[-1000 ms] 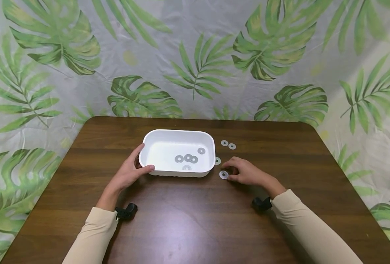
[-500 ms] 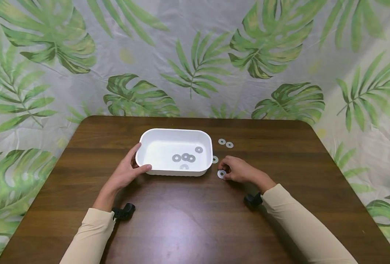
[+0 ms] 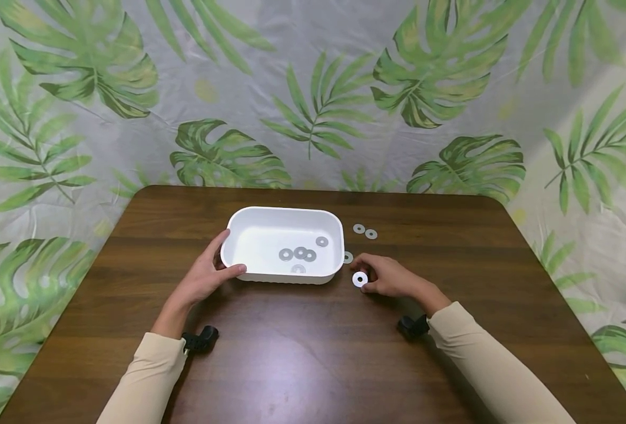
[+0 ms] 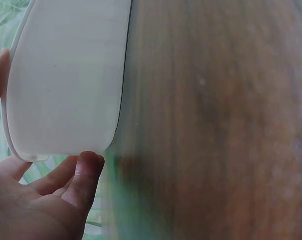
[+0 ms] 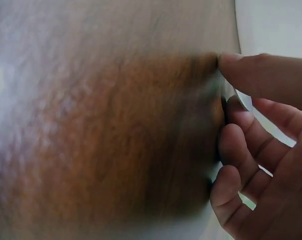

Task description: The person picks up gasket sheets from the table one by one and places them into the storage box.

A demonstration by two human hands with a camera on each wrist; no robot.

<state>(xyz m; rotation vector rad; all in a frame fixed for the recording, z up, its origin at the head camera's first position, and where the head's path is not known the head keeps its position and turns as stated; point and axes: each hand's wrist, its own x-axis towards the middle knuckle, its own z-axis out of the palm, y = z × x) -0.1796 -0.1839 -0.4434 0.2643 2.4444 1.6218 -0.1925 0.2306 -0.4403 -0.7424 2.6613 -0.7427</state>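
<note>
A white plastic tub (image 3: 283,278) with rounded corners sits on the brown table, with several flat metal washers (image 3: 286,254) on its floor. My left hand (image 3: 202,277) grips its left end, thumb on the front rim and fingers around the side; the left wrist view shows these fingers (image 4: 88,170) against the tub's wall. Right of the tub, my right hand (image 3: 389,277) pinches a washer (image 3: 360,280) between thumb and finger, its face tilted up and bright. In the right wrist view, a thin washer edge (image 5: 243,99) shows between thumb and index finger.
Two loose washers (image 3: 371,234) lie side by side behind my right hand. Another washer (image 3: 348,257) lies against the tub's right side, partly hidden by it. A leaf-patterned cloth (image 3: 313,118) hangs behind the table's (image 3: 302,353) far edge.
My right thumb and fingers have closed on the nearest washer, which is now tilted off the table and looks brighter. My left hand and the tub have kept their place.
</note>
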